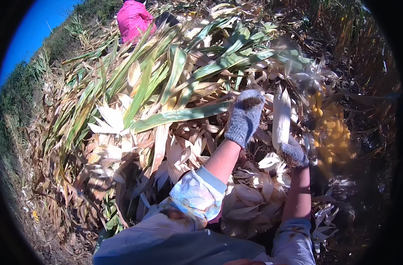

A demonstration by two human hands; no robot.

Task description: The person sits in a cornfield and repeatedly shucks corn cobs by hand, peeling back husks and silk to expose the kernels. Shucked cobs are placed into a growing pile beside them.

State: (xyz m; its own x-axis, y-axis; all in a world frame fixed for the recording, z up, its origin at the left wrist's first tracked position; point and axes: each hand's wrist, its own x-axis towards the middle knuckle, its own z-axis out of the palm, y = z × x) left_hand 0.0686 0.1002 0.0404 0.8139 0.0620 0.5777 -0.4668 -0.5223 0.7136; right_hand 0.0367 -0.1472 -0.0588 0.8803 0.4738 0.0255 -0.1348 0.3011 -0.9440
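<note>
A grey knit glove covers my left hand (246, 114), and a dark brown patch shows across its fingers. Those fingers look curled, but whether anything is inside them is hidden. The end of a long green corn leaf (185, 116) reaches up to this hand. To its right, my right hand (293, 154), gloved in grey too, grips the lower end of an ear of corn in its pale husk (281, 119). The ear stands nearly upright, its tip pointing away from me. Loose dry husks (251, 195) lie below and between my forearms.
Several bare yellow corn ears (332, 129) are heaped at the right, partly in shadow. Cut corn stalks (132, 76) with green and dry leaves cover the left and far side. A person in a pink garment (133, 21) is beyond the stalks. An opened white husk (110, 121) lies left.
</note>
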